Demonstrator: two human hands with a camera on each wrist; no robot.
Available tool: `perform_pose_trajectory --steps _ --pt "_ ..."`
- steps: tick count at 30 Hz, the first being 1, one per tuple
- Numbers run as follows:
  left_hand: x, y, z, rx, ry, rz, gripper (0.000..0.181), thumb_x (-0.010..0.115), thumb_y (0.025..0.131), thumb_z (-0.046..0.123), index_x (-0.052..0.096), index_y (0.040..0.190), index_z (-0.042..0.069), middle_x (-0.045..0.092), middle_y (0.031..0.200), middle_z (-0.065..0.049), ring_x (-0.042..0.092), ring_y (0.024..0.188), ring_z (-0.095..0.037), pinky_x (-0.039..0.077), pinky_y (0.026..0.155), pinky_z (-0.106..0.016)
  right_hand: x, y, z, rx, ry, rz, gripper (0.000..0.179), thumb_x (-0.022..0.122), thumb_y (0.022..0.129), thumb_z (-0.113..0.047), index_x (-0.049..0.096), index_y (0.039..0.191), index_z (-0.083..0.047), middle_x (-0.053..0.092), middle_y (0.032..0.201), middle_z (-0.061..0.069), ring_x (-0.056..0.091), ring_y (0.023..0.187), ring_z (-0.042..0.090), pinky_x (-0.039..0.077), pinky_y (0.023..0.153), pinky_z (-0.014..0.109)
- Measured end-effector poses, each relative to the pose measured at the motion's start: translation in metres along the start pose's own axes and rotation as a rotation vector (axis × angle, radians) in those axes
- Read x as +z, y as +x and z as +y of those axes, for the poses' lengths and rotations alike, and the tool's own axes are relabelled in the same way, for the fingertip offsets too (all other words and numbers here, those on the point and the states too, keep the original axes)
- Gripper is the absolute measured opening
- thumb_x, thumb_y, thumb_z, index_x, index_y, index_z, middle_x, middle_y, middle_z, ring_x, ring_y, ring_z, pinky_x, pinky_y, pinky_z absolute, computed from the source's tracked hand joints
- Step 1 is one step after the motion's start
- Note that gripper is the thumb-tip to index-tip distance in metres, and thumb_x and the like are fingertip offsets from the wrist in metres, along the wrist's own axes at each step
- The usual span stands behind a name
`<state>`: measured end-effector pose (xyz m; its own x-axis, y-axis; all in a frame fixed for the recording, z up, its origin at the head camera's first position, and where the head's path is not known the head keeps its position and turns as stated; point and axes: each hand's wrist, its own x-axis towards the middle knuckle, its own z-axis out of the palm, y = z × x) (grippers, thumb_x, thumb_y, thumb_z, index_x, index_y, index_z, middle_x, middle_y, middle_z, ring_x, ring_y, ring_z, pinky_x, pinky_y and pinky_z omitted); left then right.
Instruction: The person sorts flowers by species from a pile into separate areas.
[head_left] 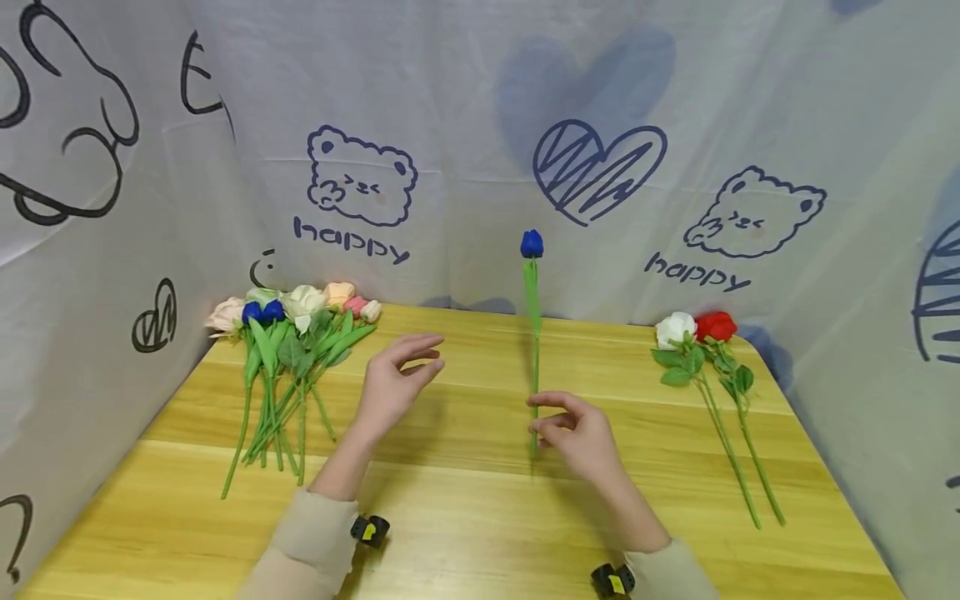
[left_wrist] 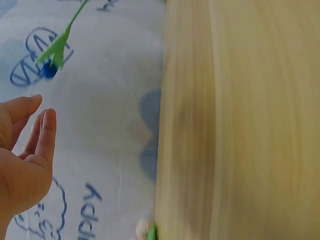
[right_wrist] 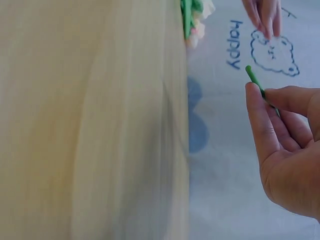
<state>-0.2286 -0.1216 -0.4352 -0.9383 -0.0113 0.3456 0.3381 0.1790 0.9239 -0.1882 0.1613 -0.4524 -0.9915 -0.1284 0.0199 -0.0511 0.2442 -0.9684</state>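
Note:
A blue artificial tulip (head_left: 532, 244) with a long green stem stands upright in the middle of the head view. My right hand (head_left: 577, 437) pinches its lower stem between thumb and fingers; in the right wrist view the stem's end (right_wrist: 248, 68) pokes out past the fingertips. To the left, my left hand (head_left: 397, 379) hovers over the table with nothing in it, fingers loosely bent and thumb apart from them. The left wrist view shows the blue tulip head (left_wrist: 49, 70) beyond the left fingertips (left_wrist: 49, 117), apart from them.
On the wooden table (head_left: 465, 500), a pile of artificial flowers (head_left: 300, 350) lies at the left, with blue, white, peach and pink heads. At the right lie a white rose (head_left: 676, 330) and a red rose (head_left: 716, 326), stems toward me. A printed cloth (head_left: 472, 150) hangs behind.

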Motion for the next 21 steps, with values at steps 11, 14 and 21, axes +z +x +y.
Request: perform_pose_trajectory --steps 11,14,21 --pt "-0.08 -0.009 -0.02 -0.036 0.304 0.004 0.033 0.073 0.098 0.004 0.072 0.13 0.002 0.064 0.135 -0.014 0.068 0.109 -0.03 0.058 0.089 -0.023 -0.038 -0.001 0.016 0.084 -0.137 -0.039 0.032 0.067 0.097 0.004 0.07 0.129 0.0 0.069 0.128 0.02 0.074 0.091 0.027 0.064 0.073 0.037" --pt "-0.101 -0.016 -0.027 -0.037 0.396 -0.015 0.032 0.072 0.099 0.008 0.073 0.131 0.006 0.065 0.132 -0.012 0.068 0.105 -0.024 0.054 0.084 -0.014 -0.043 0.0 0.021 0.124 -0.163 -0.047 0.031 0.066 0.097 0.005 0.07 0.128 0.002 0.07 0.124 0.021 0.074 0.091 0.026 0.064 0.073 0.035" --pt "-0.143 -0.03 -0.04 -0.036 0.527 -0.072 0.032 0.073 0.097 0.005 0.073 0.129 0.004 0.068 0.124 -0.016 0.065 0.096 -0.016 0.053 0.078 -0.017 -0.042 0.004 0.028 0.183 -0.206 -0.072 0.029 0.066 0.095 0.008 0.072 0.123 0.003 0.072 0.117 0.017 0.073 0.085 0.022 0.064 0.07 0.034"
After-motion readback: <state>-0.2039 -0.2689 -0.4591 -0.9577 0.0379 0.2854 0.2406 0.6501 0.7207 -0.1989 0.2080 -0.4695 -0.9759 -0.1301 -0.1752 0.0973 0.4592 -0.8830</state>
